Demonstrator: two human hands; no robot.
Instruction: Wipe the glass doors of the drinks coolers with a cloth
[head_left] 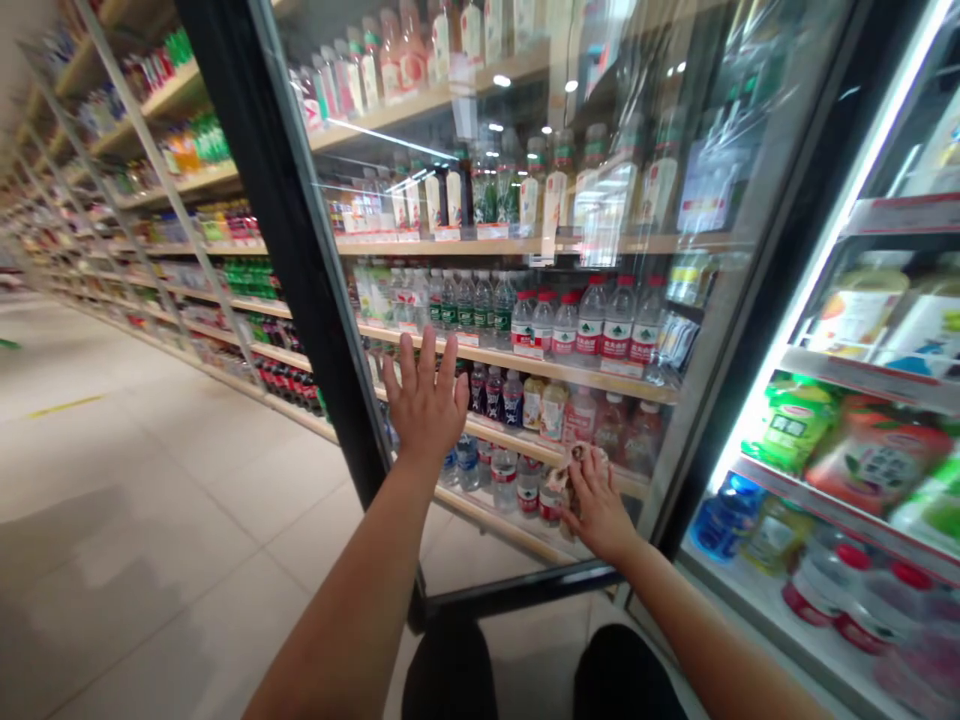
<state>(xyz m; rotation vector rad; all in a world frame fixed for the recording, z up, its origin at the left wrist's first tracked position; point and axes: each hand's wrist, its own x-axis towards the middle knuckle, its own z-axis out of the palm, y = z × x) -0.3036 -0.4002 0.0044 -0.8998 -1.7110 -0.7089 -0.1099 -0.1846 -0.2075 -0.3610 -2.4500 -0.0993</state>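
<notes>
A glass cooler door (pixel 517 592) with a black frame stands swung open in front of me. My left hand (pixel 426 405) lies flat against its glass, fingers spread, holding nothing. Lower and to the right, my right hand (pixel 602 508) presses a crumpled, stained cloth (pixel 557 482) to the same pane. The fingers cover part of the cloth. Through the glass, shelves of bottled drinks show behind both hands, among them red-capped water bottles (pixel 591 318).
The lit cooler on the right holds a green pouch (pixel 796 422), an orange pouch (pixel 877 450) and bottles with red caps (pixel 829 580). Long drink shelves (pixel 172 190) run back along the left beside a pale tiled floor (pixel 187 520). My knees (pixel 450 665) are just below the door.
</notes>
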